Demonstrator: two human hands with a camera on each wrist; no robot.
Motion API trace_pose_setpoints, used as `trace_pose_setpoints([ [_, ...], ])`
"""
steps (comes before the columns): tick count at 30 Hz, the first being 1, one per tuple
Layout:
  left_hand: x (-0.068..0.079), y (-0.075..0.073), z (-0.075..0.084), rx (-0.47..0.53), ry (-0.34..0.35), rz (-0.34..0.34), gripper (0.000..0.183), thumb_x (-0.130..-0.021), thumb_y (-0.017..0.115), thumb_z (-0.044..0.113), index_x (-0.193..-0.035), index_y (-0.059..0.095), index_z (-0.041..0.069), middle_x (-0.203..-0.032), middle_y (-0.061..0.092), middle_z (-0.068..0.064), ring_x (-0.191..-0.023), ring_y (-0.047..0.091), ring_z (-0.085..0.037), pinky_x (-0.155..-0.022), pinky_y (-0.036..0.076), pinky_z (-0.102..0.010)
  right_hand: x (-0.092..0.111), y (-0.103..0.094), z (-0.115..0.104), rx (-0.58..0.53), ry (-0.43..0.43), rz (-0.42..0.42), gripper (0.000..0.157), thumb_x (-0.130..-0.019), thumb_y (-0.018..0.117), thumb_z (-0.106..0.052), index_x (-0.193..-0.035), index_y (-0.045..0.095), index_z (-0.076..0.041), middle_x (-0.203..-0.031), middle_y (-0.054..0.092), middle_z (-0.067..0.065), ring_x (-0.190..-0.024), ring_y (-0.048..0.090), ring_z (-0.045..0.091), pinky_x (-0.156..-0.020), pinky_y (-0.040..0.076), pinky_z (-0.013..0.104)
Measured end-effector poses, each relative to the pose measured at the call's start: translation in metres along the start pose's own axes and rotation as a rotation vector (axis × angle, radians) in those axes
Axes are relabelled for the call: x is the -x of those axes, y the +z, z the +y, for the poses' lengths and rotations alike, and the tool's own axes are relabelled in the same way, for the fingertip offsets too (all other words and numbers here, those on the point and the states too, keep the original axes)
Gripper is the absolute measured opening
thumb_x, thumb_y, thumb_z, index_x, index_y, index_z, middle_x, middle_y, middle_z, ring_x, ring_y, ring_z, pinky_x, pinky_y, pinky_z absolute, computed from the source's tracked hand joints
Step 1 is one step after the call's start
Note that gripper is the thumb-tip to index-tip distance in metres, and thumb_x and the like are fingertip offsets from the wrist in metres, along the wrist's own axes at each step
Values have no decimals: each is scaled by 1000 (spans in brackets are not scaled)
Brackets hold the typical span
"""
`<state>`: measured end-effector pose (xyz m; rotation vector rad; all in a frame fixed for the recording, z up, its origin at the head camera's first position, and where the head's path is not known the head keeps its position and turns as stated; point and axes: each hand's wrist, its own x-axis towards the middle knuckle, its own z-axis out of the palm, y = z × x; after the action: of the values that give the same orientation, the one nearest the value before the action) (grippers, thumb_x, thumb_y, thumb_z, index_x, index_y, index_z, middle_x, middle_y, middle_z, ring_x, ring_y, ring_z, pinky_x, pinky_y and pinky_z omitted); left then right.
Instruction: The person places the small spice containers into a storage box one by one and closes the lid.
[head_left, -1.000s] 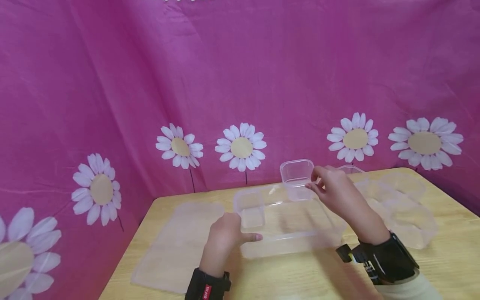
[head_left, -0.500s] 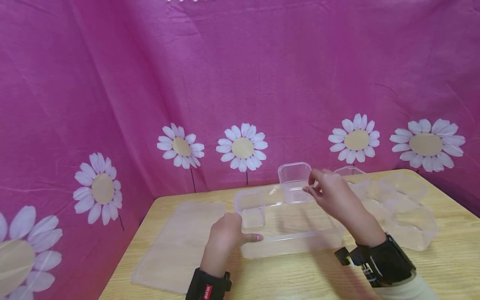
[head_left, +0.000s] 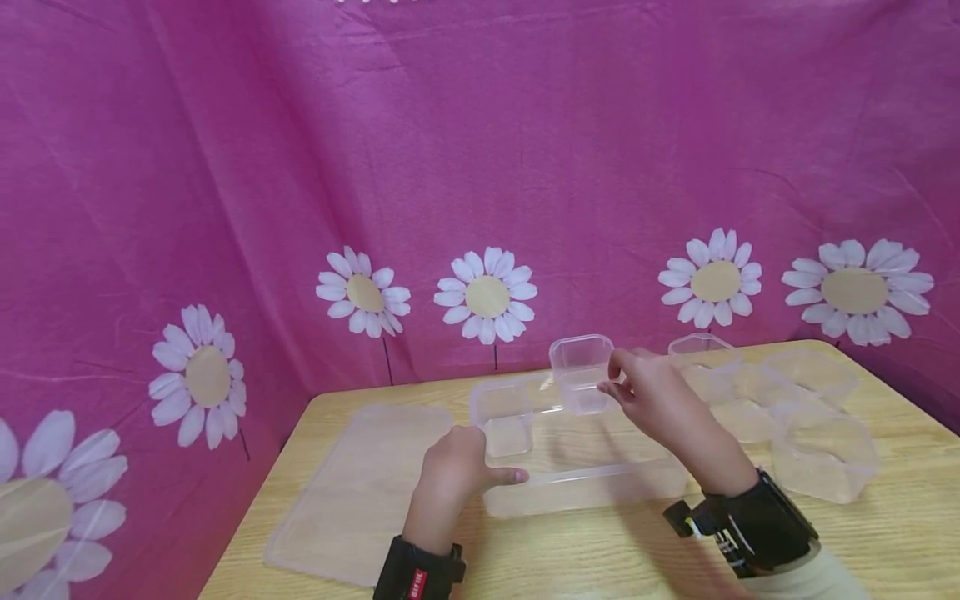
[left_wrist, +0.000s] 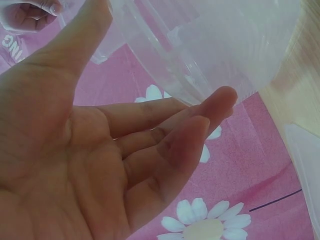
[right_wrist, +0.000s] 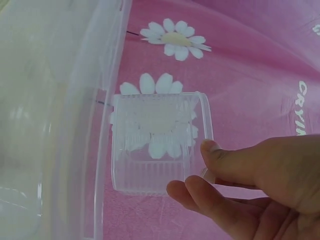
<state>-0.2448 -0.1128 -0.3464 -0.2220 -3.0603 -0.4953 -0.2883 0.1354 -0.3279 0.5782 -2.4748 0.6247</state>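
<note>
- one clear tub [head_left: 581, 377] is pinched by its rim in the right hand's [head_left: 660, 396] grip, between thumb and bent fingers.
- this tub hangs over the far side of the box [head_left: 585, 492], tilted a little, its mouth up; i cannot tell whether its base touches the box.
- the left hand [head_left: 453, 462] is at the box's near left corner, its thumb stretched along the near rim; in its wrist view the fingers [left_wrist: 180, 145] are loosely bent, so its grip is slack and unclenched, with fingertips beside the box wall.
- the box is clear, long and low, and lies on the wooden surface [head_left: 915, 508].
- a second tub [head_left: 506, 433] sits upright in the box's left end, just beside the left hand.
- several more clear tubs [head_left: 825, 467] are grouped right of the box; their edges overlap in view, so the count is unsure.
- a flat, cloudy panel [head_left: 352, 500] lies left of the box.
- both wrists wear black bands [head_left: 765, 525].
- behind, a magenta cloth [head_left: 592, 167] carries white daisies [head_left: 487, 296].
</note>
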Motion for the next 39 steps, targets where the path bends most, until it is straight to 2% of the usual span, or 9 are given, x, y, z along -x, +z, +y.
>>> trace_pose_setpoints([
  [6, -1, 1, 0, -8, -6, -9, 56, -59, 78, 55, -66, 54, 5, -57, 39, 1, -54, 41, -15, -47, 34, -31, 1, 8, -1, -4, -1, 3, 20, -73, 76, -8, -76, 57, -2, -66, 59, 13, -59, 57, 21, -51, 51, 37],
  [14, 0, 0, 1, -16, -5, -9, 55, -59, 77, 55, -62, 51, 6, -57, 36, 1, -53, 38, -14, -47, 32, -30, 2, 21, -3, 9, -16, 0, 21, -72, 76, -8, -76, 56, -3, -59, 54, 6, -54, 45, 16, -49, 42, 32],
  [26, 0, 0, 1, -14, 0, -10, 55, -60, 77, 55, -65, 54, 5, -58, 41, 0, -55, 43, -15, -48, 36, -32, 5, 45, -1, 42, -49, 32, 20, -73, 75, -7, -73, 56, -5, -59, 53, 6, -55, 46, 17, -51, 44, 34],
  [39, 1, -1, 1, -11, 8, -4, 54, -60, 77, 54, -65, 54, 5, -58, 42, 1, -55, 44, -15, -48, 37, -32, 7, 55, -2, 46, -61, 47, 20, -73, 74, -4, -73, 54, -4, -60, 52, 7, -55, 49, 20, -50, 45, 35],
])
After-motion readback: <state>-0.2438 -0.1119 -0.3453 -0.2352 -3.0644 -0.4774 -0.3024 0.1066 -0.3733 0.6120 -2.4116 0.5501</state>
